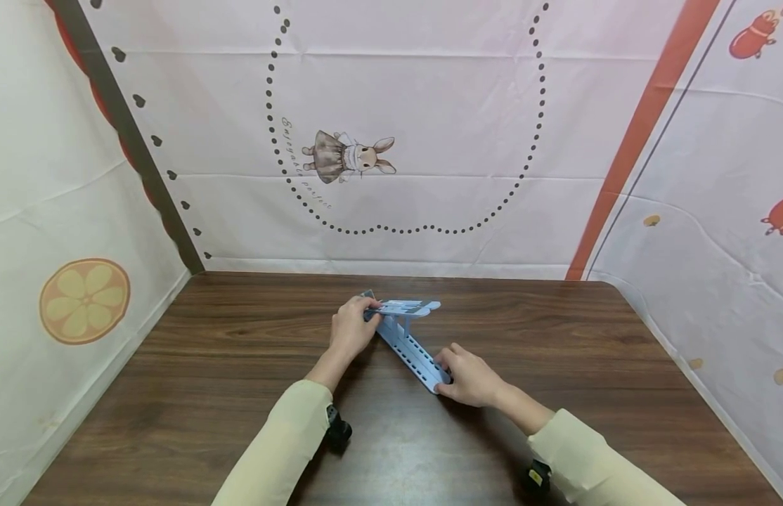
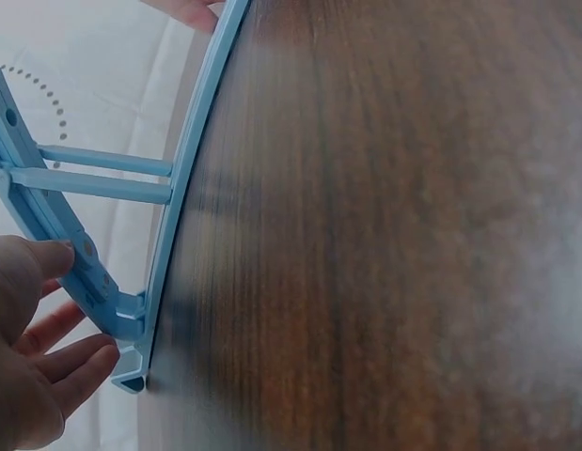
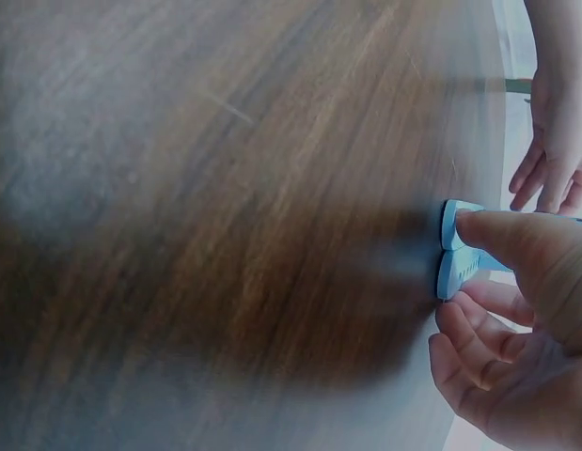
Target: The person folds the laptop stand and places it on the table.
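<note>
A light blue folding laptop stand (image 1: 412, 355) lies diagonally on the table, its slotted base flat and its upper arms (image 1: 407, 308) raised on thin struts (image 2: 93, 181). At the far hinged end, my left hand (image 1: 351, 325) holds the stand, thumb on the upper arm and fingers around its other side in the left wrist view. My right hand (image 1: 470, 378) pinches the near end of the base between thumb and fingers. In the right wrist view, two rounded base ends (image 3: 450, 272) sit side by side, partly hidden by the thumb.
The dark wood-grain table (image 1: 240, 351) is bordered by a printed cloth (image 1: 429, 140) behind and on both sides. A black wrist camera (image 1: 338, 429) is strapped at the left sleeve, another (image 1: 538, 476) at the right sleeve.
</note>
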`<state>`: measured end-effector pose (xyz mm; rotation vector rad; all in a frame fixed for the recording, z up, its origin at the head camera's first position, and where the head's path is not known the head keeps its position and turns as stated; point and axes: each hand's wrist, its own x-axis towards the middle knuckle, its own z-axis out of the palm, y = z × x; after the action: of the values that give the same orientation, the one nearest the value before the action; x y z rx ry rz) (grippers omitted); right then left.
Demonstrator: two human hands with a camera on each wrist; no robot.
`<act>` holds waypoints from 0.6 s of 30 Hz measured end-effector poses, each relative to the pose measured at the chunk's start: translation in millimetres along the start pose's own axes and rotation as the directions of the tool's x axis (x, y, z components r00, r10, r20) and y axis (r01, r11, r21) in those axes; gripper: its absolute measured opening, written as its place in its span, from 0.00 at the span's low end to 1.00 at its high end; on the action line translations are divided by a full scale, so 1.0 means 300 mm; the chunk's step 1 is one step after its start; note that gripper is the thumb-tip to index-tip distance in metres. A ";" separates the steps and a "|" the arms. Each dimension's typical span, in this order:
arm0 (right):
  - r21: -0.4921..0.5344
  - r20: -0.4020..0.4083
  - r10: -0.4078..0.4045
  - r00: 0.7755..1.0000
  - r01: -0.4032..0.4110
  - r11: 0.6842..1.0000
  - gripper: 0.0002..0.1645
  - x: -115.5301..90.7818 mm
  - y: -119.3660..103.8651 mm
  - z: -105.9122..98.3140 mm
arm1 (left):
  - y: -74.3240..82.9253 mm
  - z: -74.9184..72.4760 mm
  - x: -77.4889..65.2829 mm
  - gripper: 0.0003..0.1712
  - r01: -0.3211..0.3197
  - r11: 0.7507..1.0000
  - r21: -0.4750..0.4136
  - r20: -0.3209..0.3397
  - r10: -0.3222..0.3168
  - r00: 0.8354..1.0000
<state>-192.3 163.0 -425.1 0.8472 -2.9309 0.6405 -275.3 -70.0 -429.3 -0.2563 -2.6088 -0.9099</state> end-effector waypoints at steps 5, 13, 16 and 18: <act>-0.011 0.004 -0.019 1.000 0.019 1.000 0.22 -0.003 -0.005 0.001 | -0.001 0.005 0.008 0.08 -0.005 1.000 -0.025 0.012 0.005 1.000; -0.007 -0.013 -0.072 0.997 0.072 0.997 0.17 -0.005 -0.010 0.008 | -0.005 0.021 0.018 0.09 -0.010 0.998 -0.063 0.016 0.011 1.000; -0.007 -0.018 -0.096 0.995 0.096 0.995 0.16 -0.008 -0.010 0.012 | -0.004 0.023 0.020 0.09 -0.005 0.996 -0.084 0.027 0.008 1.000; -0.011 -0.019 -0.114 0.993 0.114 0.993 0.16 -0.010 -0.009 0.014 | -0.003 0.024 0.022 0.09 0.001 0.995 -0.097 0.037 0.003 0.999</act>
<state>-187.9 161.0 -428.4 0.9928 -2.8403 0.6221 -283.6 -65.8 -432.5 -0.3031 -2.6014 -1.0425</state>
